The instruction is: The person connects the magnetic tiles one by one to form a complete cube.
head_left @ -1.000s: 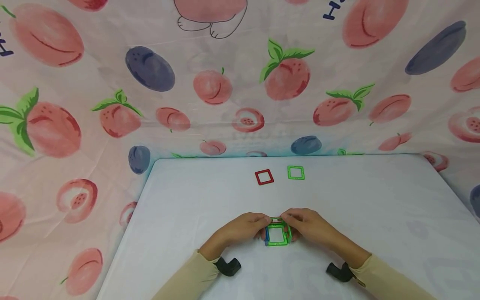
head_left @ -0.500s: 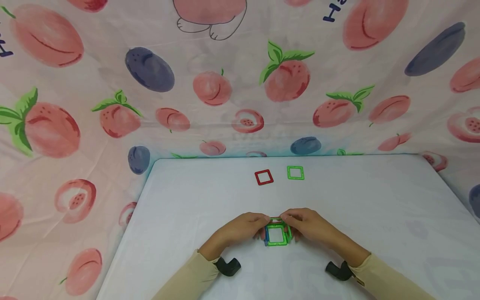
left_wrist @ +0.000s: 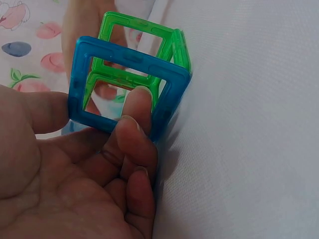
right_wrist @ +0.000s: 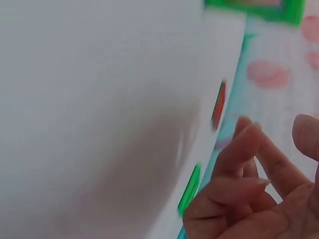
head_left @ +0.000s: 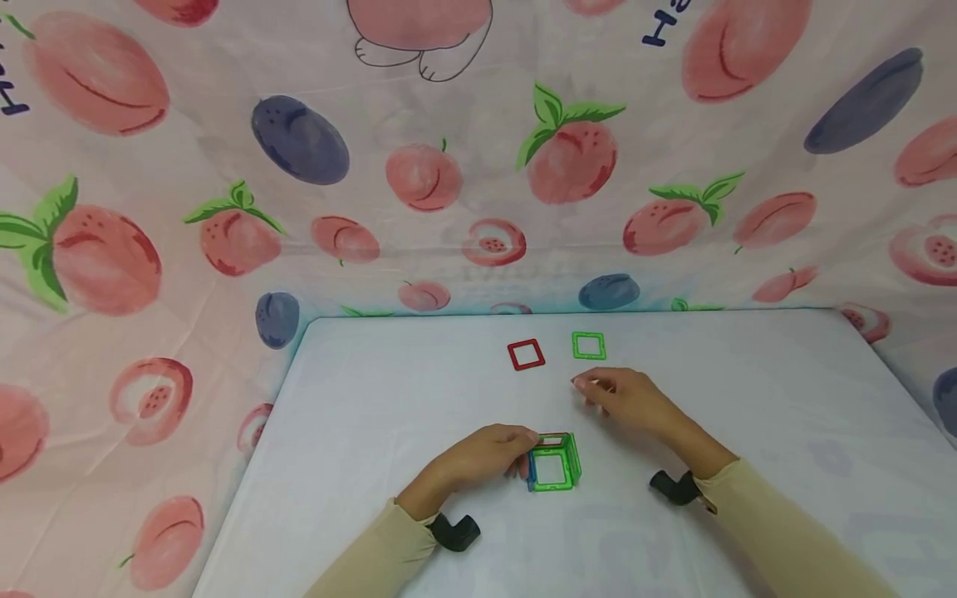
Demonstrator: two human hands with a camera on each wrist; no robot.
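A part-built box of magnetic tiles (head_left: 553,487) stands on the white table, with green square frames in front and at the right. My left hand (head_left: 486,453) holds its left side. Seen from the left wrist, thumb and fingers pinch a blue magnetic tile (left_wrist: 132,57) joined to green ones (left_wrist: 137,22). My right hand (head_left: 628,405) is off the box, above the table, just short of a flat green tile (head_left: 590,357). Its fingers (right_wrist: 239,149) are loosely bent, with the thumb apart and nothing between them.
Left of the flat green tile lies a red square tile (head_left: 532,366), also near the back of the table (head_left: 389,365). A fruit-print cloth (head_left: 336,274) hangs behind and at the sides. Each wrist wears a black mount (head_left: 456,531).
My right hand has let go of the box's right side and moved away toward the back of the table. My left hand and the box stay in place.
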